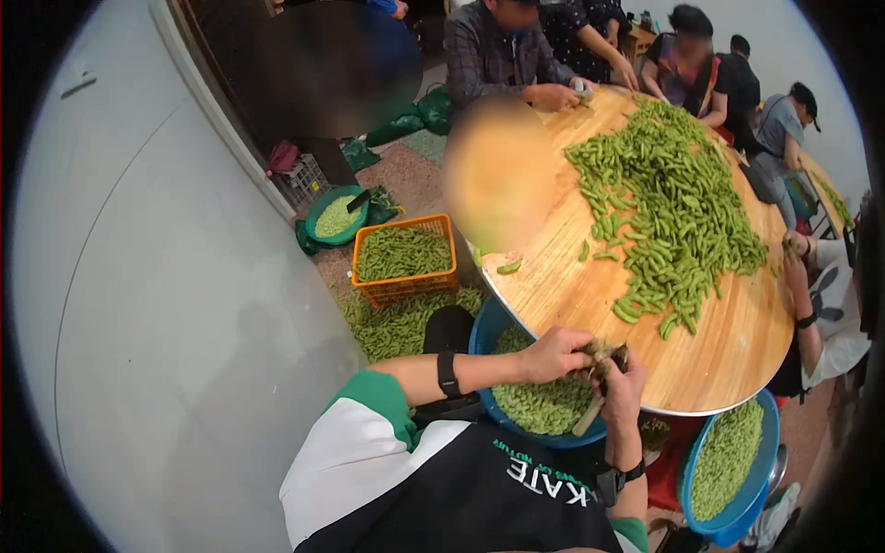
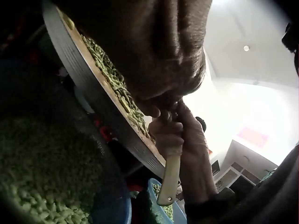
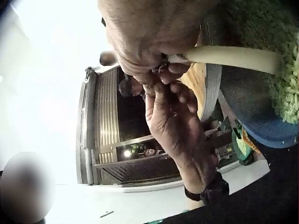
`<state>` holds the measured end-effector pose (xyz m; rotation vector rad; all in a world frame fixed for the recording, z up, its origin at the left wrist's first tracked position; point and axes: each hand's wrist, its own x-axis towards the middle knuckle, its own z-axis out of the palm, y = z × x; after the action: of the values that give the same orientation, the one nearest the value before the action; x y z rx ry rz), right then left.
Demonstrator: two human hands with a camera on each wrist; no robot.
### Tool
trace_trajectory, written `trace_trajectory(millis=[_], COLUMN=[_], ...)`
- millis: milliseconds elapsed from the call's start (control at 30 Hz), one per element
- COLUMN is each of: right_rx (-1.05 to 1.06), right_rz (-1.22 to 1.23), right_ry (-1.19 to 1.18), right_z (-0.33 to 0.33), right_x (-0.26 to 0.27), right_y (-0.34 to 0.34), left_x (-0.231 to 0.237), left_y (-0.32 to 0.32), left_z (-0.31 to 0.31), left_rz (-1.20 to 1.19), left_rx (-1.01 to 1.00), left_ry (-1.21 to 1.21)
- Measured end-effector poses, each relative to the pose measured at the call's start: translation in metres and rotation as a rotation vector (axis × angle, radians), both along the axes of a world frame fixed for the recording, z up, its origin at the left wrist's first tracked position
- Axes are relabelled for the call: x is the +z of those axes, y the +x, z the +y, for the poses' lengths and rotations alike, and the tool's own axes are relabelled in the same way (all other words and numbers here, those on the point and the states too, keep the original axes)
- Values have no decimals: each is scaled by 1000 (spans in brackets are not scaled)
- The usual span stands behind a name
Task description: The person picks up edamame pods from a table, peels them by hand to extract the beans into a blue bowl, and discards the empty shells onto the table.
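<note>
Over the near edge of the round wooden table [image 1: 590, 293], both hands meet. The right hand [image 1: 623, 392] grips a tool with a pale handle [image 1: 588, 417]; in the left wrist view that handle [image 2: 169, 182] hangs below the curled right fingers. Its working end is hidden among the fingers. The left hand [image 1: 556, 355] has its fingertips pinched together against the right hand; what lies between them is too small to tell. In the right wrist view the left hand [image 3: 175, 123] touches the right hand [image 3: 154, 35]. Green pods [image 1: 678, 203] are heaped on the table.
Below the hands stands a blue tub [image 1: 479, 334] of shelled beans. Another blue tub [image 1: 772, 419] is at the right, an orange crate [image 1: 406, 293] of pods at the left. Several people stand or sit around the table. A white door [image 1: 175, 304] fills the left side.
</note>
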<state>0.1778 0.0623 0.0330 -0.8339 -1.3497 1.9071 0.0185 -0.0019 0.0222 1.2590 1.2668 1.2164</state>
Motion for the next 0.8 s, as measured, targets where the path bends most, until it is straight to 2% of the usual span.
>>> trace_trajectory(millis=[33, 100, 167, 233, 300, 367, 500, 567, 633, 700, 733, 800], right_rx=[-18, 4, -5, -68, -42, 8, -6, -3, -19, -24, -19, -26], right_rz=[-45, -91, -119, -138, -194, -119, 22, 108, 123, 169, 170, 215], right_ry=[-15, -5, -17, 63, 49, 52, -35, -117, -111, -223, -225, -328], right_z=[0, 3, 1, -5, -7, -5, -5, -6, -5, -4, -4, -3], right_x=[4, 2, -1, -1, 5, 0, -5, -11, -21, -24, -24, -23], right_y=[0, 3, 7, 8, 14, 23, 28, 25, 24, 21, 18, 15], left_x=[-2, -8, -17, -5, 6, 8, 8, 3, -1, -11, -12, -12], left_y=[1, -1, 5, 9, 13, 17, 21, 21, 25, 25, 24, 22], left_z=[1, 6, 4, -3, -4, -7, -7, -7, -5, -4, -4, -2], left_rz=[19, -44, -28, -153, -322, -235, -274, -42, -54, 100, 101, 327], left_rx=[7, -76, -58, -59, -40, -67, -106, -62, -38, 40, 45, 122], left_ry=[26, -80, 25, -90, -223, -155, -141, -72, -78, 111, 108, 225])
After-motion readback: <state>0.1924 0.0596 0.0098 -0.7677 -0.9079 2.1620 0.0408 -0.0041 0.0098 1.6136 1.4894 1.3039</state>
